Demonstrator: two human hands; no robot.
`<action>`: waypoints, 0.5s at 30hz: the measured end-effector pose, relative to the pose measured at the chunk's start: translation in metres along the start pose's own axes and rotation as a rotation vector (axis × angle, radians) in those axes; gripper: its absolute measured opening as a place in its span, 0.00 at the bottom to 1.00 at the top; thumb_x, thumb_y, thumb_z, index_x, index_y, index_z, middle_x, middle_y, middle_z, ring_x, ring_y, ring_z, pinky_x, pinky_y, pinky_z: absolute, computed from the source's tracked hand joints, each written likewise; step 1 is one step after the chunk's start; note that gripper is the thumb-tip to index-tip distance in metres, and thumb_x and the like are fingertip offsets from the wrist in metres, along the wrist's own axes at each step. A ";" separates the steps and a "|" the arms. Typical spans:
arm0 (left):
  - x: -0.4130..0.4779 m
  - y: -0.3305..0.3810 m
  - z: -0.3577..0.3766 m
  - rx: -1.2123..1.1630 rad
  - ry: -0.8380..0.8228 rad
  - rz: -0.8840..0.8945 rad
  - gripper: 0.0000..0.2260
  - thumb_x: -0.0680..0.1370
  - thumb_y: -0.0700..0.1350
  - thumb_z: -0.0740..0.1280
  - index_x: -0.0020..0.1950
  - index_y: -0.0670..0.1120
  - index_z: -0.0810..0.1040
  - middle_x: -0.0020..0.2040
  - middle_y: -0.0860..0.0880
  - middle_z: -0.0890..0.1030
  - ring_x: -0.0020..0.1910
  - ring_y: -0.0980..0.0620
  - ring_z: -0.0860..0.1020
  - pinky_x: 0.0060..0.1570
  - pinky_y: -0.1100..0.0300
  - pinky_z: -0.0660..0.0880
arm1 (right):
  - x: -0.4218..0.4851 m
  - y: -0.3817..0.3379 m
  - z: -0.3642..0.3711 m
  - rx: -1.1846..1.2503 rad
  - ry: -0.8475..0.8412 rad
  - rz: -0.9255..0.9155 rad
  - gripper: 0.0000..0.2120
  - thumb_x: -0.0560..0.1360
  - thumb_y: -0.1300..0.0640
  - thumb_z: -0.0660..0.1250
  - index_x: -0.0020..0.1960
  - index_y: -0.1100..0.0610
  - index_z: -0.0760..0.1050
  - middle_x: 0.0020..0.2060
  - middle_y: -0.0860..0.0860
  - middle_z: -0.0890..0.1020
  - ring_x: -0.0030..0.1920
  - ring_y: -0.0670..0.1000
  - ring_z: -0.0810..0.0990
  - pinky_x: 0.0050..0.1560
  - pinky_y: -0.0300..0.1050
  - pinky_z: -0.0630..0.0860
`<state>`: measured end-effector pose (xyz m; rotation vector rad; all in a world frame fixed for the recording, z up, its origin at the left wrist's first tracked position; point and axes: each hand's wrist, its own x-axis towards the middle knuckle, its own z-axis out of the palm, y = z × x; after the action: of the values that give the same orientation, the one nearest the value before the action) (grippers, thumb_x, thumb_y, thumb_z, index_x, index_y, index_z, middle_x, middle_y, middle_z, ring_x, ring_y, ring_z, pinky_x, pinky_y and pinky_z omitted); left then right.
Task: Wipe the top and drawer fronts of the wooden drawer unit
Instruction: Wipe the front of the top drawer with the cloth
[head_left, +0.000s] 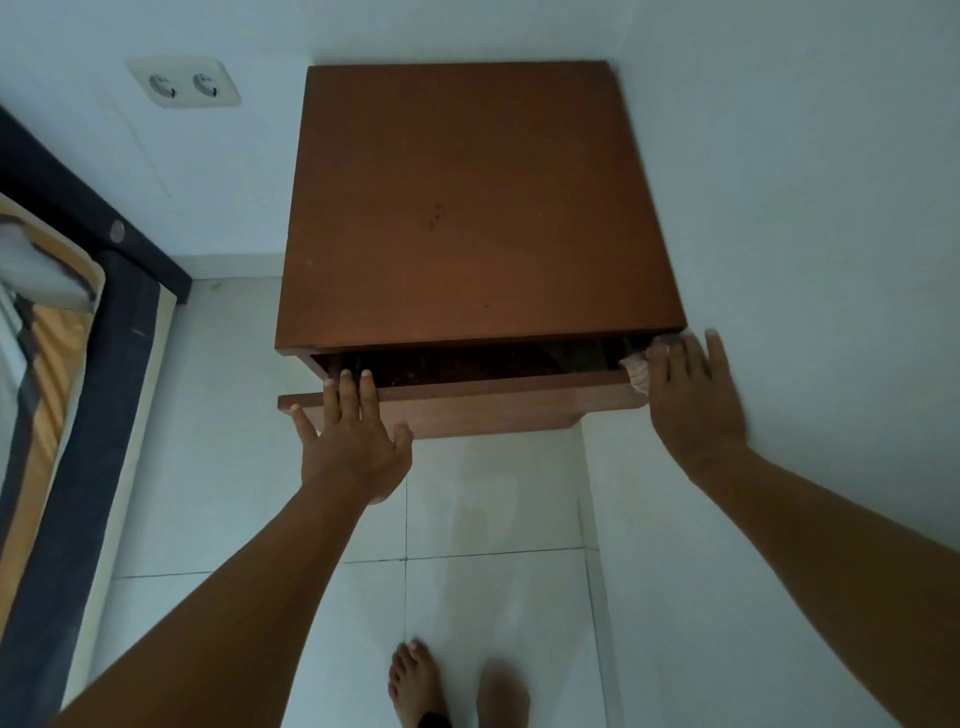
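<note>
The brown wooden drawer unit (467, 208) stands in the room's corner, seen from above, with its bare top facing me. Its top drawer (493, 402) is pulled partly out and the inside looks dark. My left hand (353, 441) grips the drawer front's upper edge near the left end, fingers hooked over it. My right hand (691, 395) lies flat at the drawer's right end against the wall, pressing a pale cloth (638, 371) that peeks out under the fingers.
White walls close in behind and to the right of the unit. A double wall socket (183, 84) sits to the upper left. A dark-framed bed with a mattress (62, 374) runs along the left. My bare feet (457, 686) stand on white floor tiles.
</note>
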<state>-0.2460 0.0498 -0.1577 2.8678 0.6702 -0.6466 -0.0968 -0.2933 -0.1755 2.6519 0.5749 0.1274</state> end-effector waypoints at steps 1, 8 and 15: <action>0.001 -0.001 0.001 0.003 0.004 0.001 0.34 0.82 0.61 0.45 0.82 0.46 0.37 0.83 0.45 0.39 0.81 0.44 0.37 0.75 0.34 0.38 | 0.000 0.000 0.000 -0.021 -0.003 -0.004 0.25 0.79 0.65 0.58 0.74 0.74 0.64 0.66 0.72 0.74 0.70 0.71 0.71 0.80 0.65 0.43; 0.010 -0.017 0.000 0.033 0.023 0.001 0.35 0.82 0.62 0.46 0.82 0.46 0.37 0.83 0.45 0.39 0.81 0.44 0.38 0.75 0.34 0.40 | -0.012 -0.025 0.000 0.052 0.044 0.053 0.24 0.80 0.65 0.54 0.75 0.71 0.64 0.68 0.71 0.73 0.70 0.70 0.72 0.76 0.64 0.60; 0.012 -0.037 -0.007 0.070 -0.013 0.024 0.39 0.81 0.66 0.49 0.82 0.47 0.37 0.83 0.45 0.39 0.82 0.43 0.39 0.75 0.33 0.42 | -0.027 -0.044 -0.010 0.148 0.016 0.113 0.24 0.77 0.68 0.61 0.72 0.74 0.67 0.64 0.74 0.75 0.64 0.72 0.77 0.66 0.64 0.75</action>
<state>-0.2500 0.0891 -0.1577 2.9282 0.6219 -0.6982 -0.1398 -0.2650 -0.1852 2.8302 0.4546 0.1441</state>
